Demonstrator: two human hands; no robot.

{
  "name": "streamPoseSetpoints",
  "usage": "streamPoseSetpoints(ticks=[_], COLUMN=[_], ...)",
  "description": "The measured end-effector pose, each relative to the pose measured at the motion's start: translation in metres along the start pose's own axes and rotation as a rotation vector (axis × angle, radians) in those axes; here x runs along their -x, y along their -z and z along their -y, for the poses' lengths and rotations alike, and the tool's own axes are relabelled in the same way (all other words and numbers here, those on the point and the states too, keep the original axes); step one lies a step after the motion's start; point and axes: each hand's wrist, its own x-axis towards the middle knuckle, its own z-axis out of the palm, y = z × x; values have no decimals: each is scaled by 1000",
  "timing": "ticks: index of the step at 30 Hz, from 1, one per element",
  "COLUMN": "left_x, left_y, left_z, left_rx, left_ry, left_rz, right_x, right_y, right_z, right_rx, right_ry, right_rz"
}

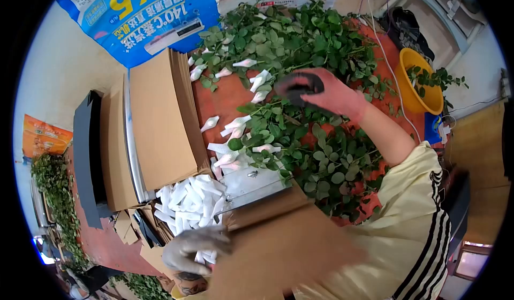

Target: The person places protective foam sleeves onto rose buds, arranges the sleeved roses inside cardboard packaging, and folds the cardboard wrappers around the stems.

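Note:
My left hand (201,249), in a grey-white glove, is curled at the left edge of a brown cardboard sheet (289,241). Its fingertips meet that edge, and the sheet is blurred along its right side. My right hand (321,91) wears a pink glove with dark fingers and palm. It hovers over leafy rose stems (316,139), thumb and fingers apart in a curve, with nothing visible between them. Near its fingertips lie rosebuds in white net sleeves (261,80). A pile of loose white net sleeves (193,201) is just beyond my left hand.
A metal plate (251,185) lies between the sleeves and the stems. Tall stacked cardboard (158,120) stands on the left. More leafy stems (289,35) cover the far red table (217,99). A yellow basin (423,80) with cuttings is at right, past a white cable (393,75).

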Motion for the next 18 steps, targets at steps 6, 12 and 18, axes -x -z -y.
streamPoseSetpoints(ticks=[6,12,18], left_x=[16,-42,-64], left_y=[23,69,77], left_z=[35,63,125], left_rx=[203,-176,-1122], left_ry=[-205,384,503], left_rz=[-583,-686,-456], right_x=[16,18,40], right_y=[-80,-130,-127], right_z=[-9,-23,-67], right_rx=[261,967,905], right_ry=[80,-119,-196], right_rz=[582,807,676])
